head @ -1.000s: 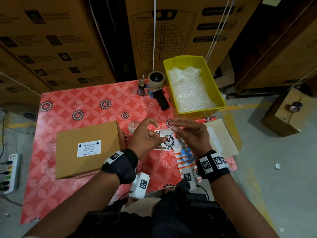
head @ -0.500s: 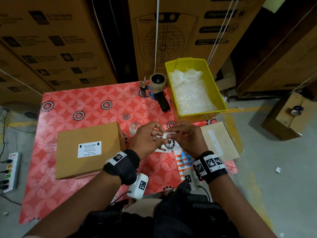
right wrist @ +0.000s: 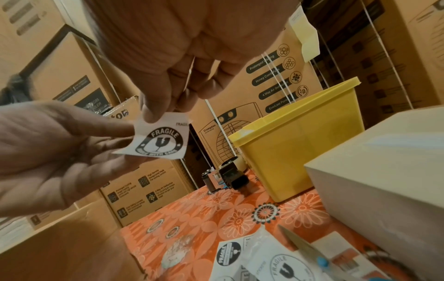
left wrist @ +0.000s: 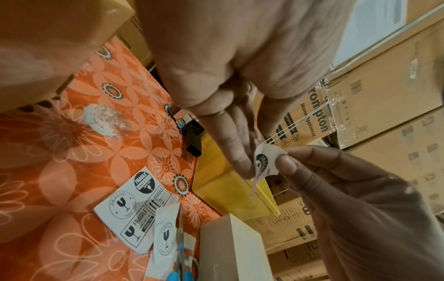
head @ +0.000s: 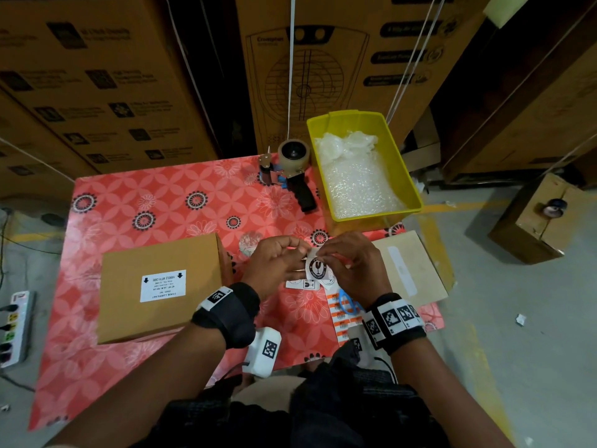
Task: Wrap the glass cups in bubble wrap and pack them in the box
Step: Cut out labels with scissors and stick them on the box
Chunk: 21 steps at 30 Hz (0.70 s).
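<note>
Both hands hold a small white "FRAGILE" sticker [head: 318,267] above the table, right of the closed cardboard box [head: 158,286]. My left hand [head: 302,253] pinches its left edge, seen as the sticker [left wrist: 263,161] bent between thumb and finger. My right hand [head: 324,254] pinches the sticker [right wrist: 161,141] at its top corner. Bubble wrap [head: 358,182] lies in the yellow bin [head: 415,195] at the back right. No glass cup is visible.
A tape dispenser [head: 292,176] stands left of the bin. Under my hands lie fragile-sticker sheets [left wrist: 137,209], blue-handled scissors [head: 347,302] and orange barcode labels [head: 340,318]. A second pale box [head: 410,270] sits at the right edge. A power strip [head: 16,328] lies on the floor, left.
My right hand came down onto the sticker held by my left. Both hands now pinch its upper edge and have lifted it slightly, closer together.
</note>
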{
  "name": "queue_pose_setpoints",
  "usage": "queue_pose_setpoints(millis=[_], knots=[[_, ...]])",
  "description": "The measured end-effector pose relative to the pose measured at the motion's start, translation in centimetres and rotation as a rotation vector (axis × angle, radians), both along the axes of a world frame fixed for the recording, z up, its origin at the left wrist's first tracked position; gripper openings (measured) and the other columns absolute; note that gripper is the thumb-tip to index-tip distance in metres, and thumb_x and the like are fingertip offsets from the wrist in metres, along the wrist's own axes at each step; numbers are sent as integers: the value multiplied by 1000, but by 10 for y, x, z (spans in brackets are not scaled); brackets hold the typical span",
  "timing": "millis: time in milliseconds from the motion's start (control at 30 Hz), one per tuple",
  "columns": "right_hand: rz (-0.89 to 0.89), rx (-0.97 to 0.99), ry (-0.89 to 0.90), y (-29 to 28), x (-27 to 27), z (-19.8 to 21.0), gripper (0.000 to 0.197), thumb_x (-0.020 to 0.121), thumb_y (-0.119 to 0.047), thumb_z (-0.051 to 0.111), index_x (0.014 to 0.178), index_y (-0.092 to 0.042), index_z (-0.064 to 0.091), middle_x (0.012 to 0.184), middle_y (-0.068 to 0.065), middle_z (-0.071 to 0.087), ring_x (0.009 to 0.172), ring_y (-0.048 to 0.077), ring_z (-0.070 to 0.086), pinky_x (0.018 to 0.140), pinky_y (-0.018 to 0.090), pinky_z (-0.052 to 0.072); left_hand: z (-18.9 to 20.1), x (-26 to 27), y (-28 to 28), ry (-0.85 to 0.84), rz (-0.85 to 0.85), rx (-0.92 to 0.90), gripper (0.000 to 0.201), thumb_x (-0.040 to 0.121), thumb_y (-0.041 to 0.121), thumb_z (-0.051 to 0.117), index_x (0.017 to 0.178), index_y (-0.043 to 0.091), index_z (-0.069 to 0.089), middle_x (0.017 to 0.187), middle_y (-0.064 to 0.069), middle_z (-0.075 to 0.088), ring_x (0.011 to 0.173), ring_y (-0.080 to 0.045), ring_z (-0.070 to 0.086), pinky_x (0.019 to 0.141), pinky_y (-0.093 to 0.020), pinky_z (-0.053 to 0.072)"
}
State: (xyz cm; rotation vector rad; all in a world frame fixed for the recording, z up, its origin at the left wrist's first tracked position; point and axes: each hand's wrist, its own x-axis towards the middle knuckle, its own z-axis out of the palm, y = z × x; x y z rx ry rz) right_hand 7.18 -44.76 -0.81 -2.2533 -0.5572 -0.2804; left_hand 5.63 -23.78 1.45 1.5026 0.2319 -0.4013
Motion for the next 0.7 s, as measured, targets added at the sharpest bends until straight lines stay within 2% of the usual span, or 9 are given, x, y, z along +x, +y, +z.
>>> queue_pose_setpoints(millis=[133, 233, 367, 467, 533, 600, 700], knots=[[38, 19, -4, -9, -6, -5, 8, 88, -9, 82, 87, -18, 81, 94, -6, 77, 95, 21, 69, 83, 43, 55, -14, 8, -6, 6, 12, 42, 8, 101, 5, 70, 104, -2, 73, 90, -17, 80, 79, -29, 79, 75, -41, 66], [72, -1, -12, -15, -12, -5, 7, 91, -12, 78, 89, -17, 81, 95, -6, 77, 96, 20, 68, 85, 40, 54, -25, 12, -13, -14, 36, 104, 6, 96, 6, 77, 101, 3, 76, 88, -16, 81, 83, -34, 79, 82, -47, 64], [83, -44, -41, -27, -23, -1, 8, 92, -10, 74, 88, -14, 80, 95, -5, 78, 96, 22, 68, 86, 41, 55, -33, 17, -23, -45, 95, 200, 4, 94, 3, 78, 96, 6, 78, 80, -8, 81, 67, -14, 73, 68, -31, 60], [51, -3, -45, -40, -32, 6, 14, 96, -15, 68, 88, -12, 80, 95, -3, 77, 96, 23, 67, 85, 39, 55, -44, 22, -29, -77, 104, 249, 6, 94, 4, 78, 94, 9, 78, 79, -2, 81, 73, -12, 75, 70, -28, 61], [6, 30, -34, -50, -38, 10, 15, 96, -14, 66, 89, -11, 79, 95, -2, 76, 95, 24, 67, 84, 38, 54, -51, 24, -33, -100, 84, 281, 8, 93, 5, 79, 92, 13, 76, 76, 4, 80, 72, -6, 74, 69, -23, 59], [-62, 59, -20, -59, -41, 12, 12, 91, -3, 68, 90, -9, 78, 96, -3, 75, 95, 21, 68, 84, 36, 55, -57, 25, -36, -107, 54, 297, 8, 94, 8, 78, 93, 14, 74, 78, 5, 80, 71, -4, 73, 69, -24, 59], [-182, 85, 15, -72, -42, 12, 25, 84, 12, 76, 91, -12, 78, 95, -7, 75, 94, 12, 69, 82, 31, 55, -65, 27, -41, -91, 13, 312, 7, 95, 9, 77, 96, 14, 73, 88, -2, 82, 74, -10, 74, 68, -28, 60]])
